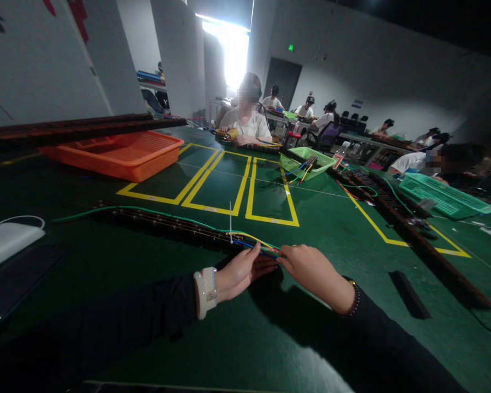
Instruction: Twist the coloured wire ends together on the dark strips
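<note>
My left hand (pixel 242 273), with a white watch on the wrist, pinches a bundle of coloured wires (pixel 253 241) at the right end of a long dark strip (pixel 163 222) lying on the green table. My right hand (pixel 311 267) meets it from the right, its fingers closed on the same wire bundle. A white cable tie (pixel 230 221) stands upright from the bundle just left of my hands. A green wire (pixel 118 210) runs leftwards along the strip.
An orange basket (pixel 118 153) sits far left, a green basket (pixel 306 162) with wires in the middle, a teal one (pixel 442 195) at right. A white device (pixel 6 240) lies at left. Another dark strip (pixel 405 226) runs along the right. Several people sit at the tables beyond.
</note>
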Motion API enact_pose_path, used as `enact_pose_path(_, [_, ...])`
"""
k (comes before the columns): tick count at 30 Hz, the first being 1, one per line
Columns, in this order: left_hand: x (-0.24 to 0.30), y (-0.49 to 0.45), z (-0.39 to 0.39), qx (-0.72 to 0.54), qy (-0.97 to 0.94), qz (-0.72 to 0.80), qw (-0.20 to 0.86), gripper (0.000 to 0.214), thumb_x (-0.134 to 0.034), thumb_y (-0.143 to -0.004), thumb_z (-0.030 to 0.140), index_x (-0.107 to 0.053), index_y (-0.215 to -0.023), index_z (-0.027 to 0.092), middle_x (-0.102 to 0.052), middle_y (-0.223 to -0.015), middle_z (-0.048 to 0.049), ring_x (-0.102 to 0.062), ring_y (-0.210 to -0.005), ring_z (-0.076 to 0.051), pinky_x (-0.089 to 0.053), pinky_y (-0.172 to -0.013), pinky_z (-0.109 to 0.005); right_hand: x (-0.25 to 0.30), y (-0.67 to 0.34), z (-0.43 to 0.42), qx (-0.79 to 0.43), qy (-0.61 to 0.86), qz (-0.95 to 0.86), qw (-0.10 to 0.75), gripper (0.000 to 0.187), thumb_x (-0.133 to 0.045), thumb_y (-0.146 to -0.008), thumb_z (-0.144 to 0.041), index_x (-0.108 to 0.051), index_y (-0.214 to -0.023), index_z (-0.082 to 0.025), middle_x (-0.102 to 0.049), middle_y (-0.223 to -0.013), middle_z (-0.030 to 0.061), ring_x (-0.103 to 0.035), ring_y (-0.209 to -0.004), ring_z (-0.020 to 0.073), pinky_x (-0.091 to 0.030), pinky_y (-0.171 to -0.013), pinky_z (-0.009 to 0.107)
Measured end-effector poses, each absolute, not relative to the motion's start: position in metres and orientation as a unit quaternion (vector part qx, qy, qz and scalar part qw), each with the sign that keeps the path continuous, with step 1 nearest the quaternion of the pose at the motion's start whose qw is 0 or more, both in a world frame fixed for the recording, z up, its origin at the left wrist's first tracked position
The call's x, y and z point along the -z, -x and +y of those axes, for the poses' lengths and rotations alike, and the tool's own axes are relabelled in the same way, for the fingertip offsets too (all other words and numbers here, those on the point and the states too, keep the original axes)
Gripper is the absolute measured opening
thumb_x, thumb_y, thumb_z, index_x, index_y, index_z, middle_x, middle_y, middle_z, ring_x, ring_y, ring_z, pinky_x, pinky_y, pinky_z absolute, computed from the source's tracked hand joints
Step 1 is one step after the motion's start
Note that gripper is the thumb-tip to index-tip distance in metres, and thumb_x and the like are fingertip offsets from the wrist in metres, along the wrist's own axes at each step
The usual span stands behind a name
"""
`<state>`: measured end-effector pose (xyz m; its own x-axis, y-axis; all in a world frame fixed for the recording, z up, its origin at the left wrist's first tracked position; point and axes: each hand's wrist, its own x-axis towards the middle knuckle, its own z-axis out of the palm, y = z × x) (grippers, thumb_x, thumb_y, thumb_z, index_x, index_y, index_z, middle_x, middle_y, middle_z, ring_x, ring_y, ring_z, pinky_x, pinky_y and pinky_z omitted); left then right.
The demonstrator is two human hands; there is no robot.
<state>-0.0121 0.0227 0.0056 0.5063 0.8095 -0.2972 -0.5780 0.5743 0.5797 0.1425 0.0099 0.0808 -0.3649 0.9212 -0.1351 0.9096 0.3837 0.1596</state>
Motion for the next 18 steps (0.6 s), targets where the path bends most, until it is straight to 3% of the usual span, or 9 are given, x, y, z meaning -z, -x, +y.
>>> enact_pose_path(7, [-0.003,0.012,0.022,-0.436,-0.227,0.272,0.827,0.026,-0.049,-0.088,0.035,-0.06,-0.082,0.012,-0.065,-0.082,-0.0083,-0.062,-0.077,-0.017,-0.044,-0.087,-0.038,-0.079,-0.148,0.022,-0.091,-0.548,0.831,0.016,0.02,-0.041,-0.094,-0.024,-0.06,-0.092,-0.018,-0.065,-0.081,0.0061,-0.062,-0.078,0.0168,-0.039,-0.066,0.025])
enact_pose_path(18, [-0.005,0.014,0.023,-0.424,-0.235,0.288,0.826,0.036,-0.045,-0.089,0.039,-0.059,-0.072,0.01,-0.061,-0.074,-0.0092,-0.061,-0.079,-0.018,-0.046,-0.084,-0.037,-0.053,-0.153,0.043,-0.034,-0.519,0.85,0.086,0.02,-0.04,-0.094,-0.023,-0.06,-0.095,-0.018,-0.065,-0.086,0.0066,-0.062,-0.079,0.0166,-0.039,-0.068,0.024])
